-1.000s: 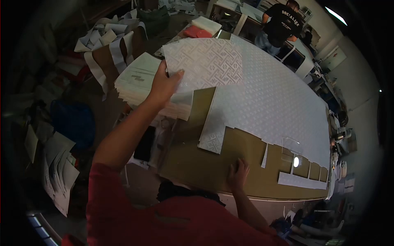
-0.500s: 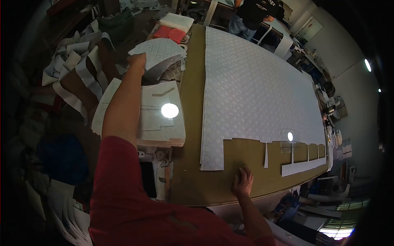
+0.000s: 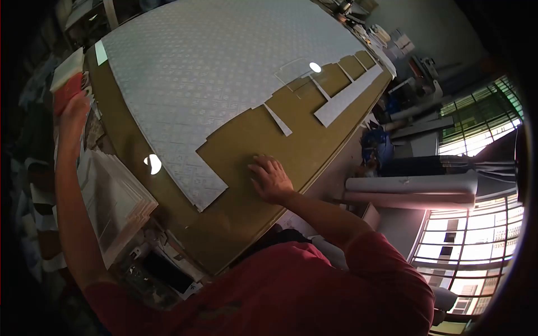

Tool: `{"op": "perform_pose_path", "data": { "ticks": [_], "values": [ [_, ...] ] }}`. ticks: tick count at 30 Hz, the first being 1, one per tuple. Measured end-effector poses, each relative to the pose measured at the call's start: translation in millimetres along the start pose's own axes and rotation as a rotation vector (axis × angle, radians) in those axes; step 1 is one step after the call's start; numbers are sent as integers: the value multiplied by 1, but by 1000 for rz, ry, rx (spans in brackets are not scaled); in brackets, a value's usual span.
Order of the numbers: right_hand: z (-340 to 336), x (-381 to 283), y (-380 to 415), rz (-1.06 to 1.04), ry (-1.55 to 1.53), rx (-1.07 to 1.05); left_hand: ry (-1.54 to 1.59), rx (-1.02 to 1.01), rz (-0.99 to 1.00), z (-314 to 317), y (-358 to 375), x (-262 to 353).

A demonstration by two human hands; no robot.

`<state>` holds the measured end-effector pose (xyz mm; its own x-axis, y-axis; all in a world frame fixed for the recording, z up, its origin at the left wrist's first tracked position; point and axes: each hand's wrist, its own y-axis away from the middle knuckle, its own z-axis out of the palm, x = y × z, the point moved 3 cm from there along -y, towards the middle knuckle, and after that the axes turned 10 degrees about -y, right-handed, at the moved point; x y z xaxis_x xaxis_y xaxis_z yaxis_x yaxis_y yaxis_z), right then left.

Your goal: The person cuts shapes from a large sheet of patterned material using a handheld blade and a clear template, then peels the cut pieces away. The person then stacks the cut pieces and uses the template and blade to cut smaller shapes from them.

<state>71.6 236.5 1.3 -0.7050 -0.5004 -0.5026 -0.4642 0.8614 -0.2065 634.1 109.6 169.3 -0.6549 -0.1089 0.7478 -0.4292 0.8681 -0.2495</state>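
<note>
Right fingers point(image 3: 261, 171), near sheet point(image 3: 190, 84), pale, patterned, notched

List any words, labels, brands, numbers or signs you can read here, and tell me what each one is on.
There is no text that can be read.
Small mark on the pale roll by the window: too blurred to read.
Papers at the far wall: too small to tell whether they bear writing.
Large patterned sheet on the table: a repeating pattern, no readable letters.
</note>
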Motion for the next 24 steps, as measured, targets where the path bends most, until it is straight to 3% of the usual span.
{"op": "perform_pose_path", "data": {
  "ticks": [2, 6, 8, 12, 14, 16, 18, 22, 24],
  "values": [
    [1, 0, 1, -48, -3, 8, 247, -470, -32, 33, 53, 76],
    [-2, 2, 1, -11, -19, 21, 224, -828, 163, 108, 144, 161],
    [1, 6, 1, 69, 12, -135, 293, -971, 172, 148, 203, 202],
    [-10, 21, 18, 15, -1, -157, 350, -1299, 135, 221, 337, 266],
    [11, 44, 49, -268, -469, 0, 406, -1419, 82, 258, 410, 279],
    [20, 79, 106, -299, -685, 65, 329, -1442, 133, 295, 470, 277],
    [-30, 115, 175, -297, -744, 74, 320, -1397, 89, 328, 512, 279],
    [-91, 211, 272, -113, -391, 94, 411, -1357, -111, 367, 541, 328],
    [-141, 235, 294, -48, -399, 151, 396, -1224, -37, 394, 531, 352]
  ]
}}
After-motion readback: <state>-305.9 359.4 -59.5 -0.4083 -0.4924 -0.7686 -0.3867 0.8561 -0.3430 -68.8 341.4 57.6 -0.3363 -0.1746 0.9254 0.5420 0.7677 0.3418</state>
